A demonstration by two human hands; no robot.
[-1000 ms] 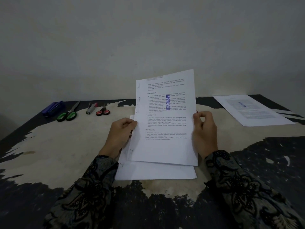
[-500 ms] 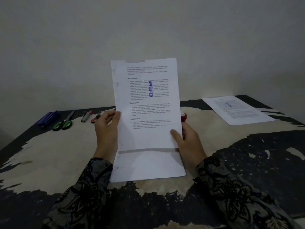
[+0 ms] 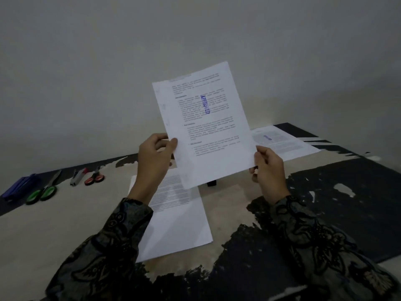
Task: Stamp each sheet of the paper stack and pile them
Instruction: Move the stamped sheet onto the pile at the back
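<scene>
A white printed sheet bearing a blue stamp mark (image 3: 204,127) is pinched at its lower corners by the left hand (image 3: 155,157) and right hand (image 3: 268,168). At two o'clock, a stamped pile (image 3: 282,142) is begun; the unstamped white paper stack (image 3: 175,222) remains below.

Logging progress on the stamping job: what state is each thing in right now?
Held sheet: stamped, lifted off the table.
Left hand: pinching the sheet's left edge.
Right hand: gripping its lower right corner.
Paper stack: flat, top unstamped.
Far sheet: stamped, flat.
Green scissors: closed.
</scene>
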